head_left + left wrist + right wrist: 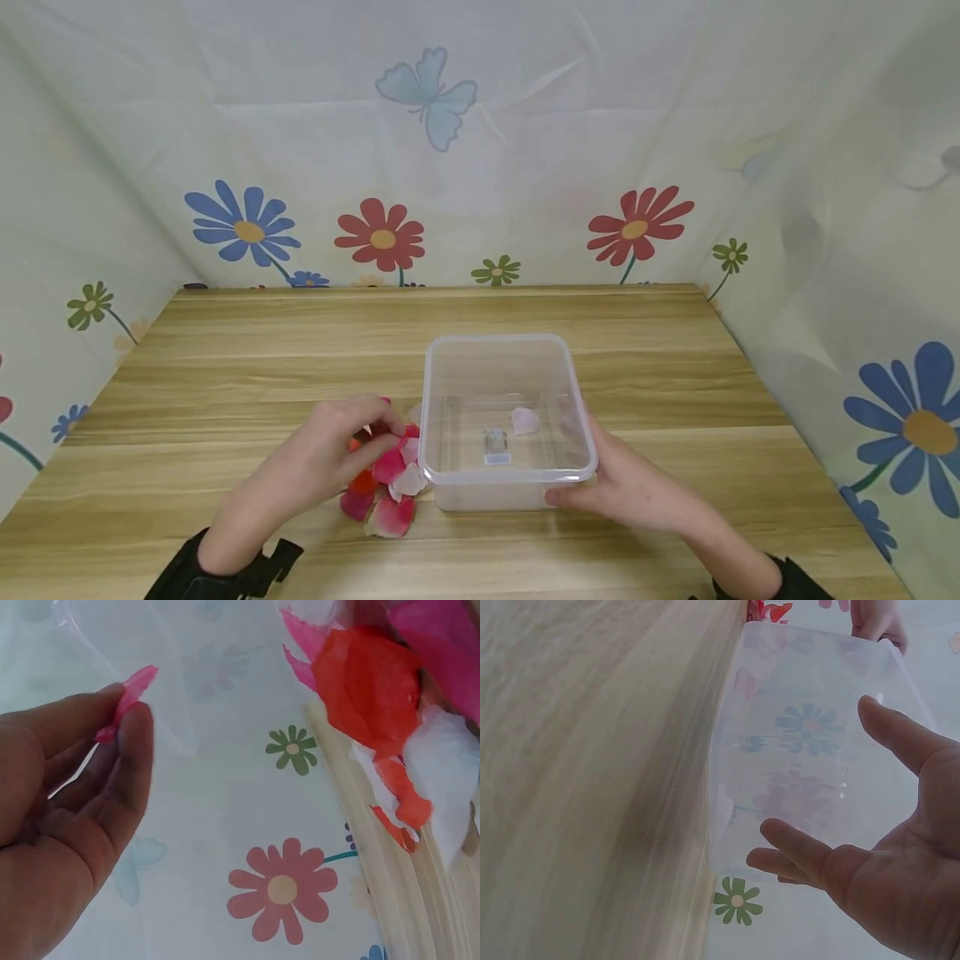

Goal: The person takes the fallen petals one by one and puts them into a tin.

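A clear plastic box (510, 498) without a lid stands on the table. In it lie a pale pink petal (525, 421) and a small label-like patch (497, 447). My left hand (333, 446) pinches a bright pink petal (132, 696) between thumb and fingertips, just left of the box. Beneath that hand is a loose pile of red, pink and white fabric-like petals (390, 517). My right hand (630, 483) rests against the box's right side, thumb at the near corner; in the right wrist view its fingers are spread and fairly straight along the wall.
The wood-grain table (300, 325) runs back to a white cloth backdrop (525, 167) printed with flowers and a butterfly. More of this cloth hangs at both sides. Black bands (225, 575) circle the wrists.
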`<state>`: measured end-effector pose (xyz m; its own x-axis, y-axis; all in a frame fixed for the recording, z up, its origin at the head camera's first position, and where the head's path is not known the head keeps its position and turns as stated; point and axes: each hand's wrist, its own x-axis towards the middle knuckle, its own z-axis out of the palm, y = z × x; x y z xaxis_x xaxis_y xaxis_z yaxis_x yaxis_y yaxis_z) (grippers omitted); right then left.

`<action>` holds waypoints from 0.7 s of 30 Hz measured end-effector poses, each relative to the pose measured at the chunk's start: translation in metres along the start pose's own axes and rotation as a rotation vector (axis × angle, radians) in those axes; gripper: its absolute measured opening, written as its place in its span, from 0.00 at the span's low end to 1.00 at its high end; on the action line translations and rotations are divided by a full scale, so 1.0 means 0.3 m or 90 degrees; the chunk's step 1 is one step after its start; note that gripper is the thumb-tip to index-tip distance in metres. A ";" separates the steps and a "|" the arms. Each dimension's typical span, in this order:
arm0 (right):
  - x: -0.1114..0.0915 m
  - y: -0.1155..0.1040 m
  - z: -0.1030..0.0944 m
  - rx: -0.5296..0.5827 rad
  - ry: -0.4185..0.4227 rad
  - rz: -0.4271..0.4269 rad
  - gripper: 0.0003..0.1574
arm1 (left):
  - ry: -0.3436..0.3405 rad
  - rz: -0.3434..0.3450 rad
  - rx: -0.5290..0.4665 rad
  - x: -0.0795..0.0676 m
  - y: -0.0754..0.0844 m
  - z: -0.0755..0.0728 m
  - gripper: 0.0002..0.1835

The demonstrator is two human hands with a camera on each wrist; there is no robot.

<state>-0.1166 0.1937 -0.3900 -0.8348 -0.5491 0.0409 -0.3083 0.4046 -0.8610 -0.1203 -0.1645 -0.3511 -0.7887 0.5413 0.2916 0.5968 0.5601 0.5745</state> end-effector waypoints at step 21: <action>-0.005 -0.003 -0.004 -0.014 0.006 -0.004 0.78 | 0.176 0.118 -0.098 0.078 0.089 0.026 0.16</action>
<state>-0.1158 0.1951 -0.3886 -0.8369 -0.5448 0.0520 -0.3238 0.4164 -0.8495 -0.1217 -0.1318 -0.3349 -0.6919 0.4231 0.5850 0.7207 0.3565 0.5945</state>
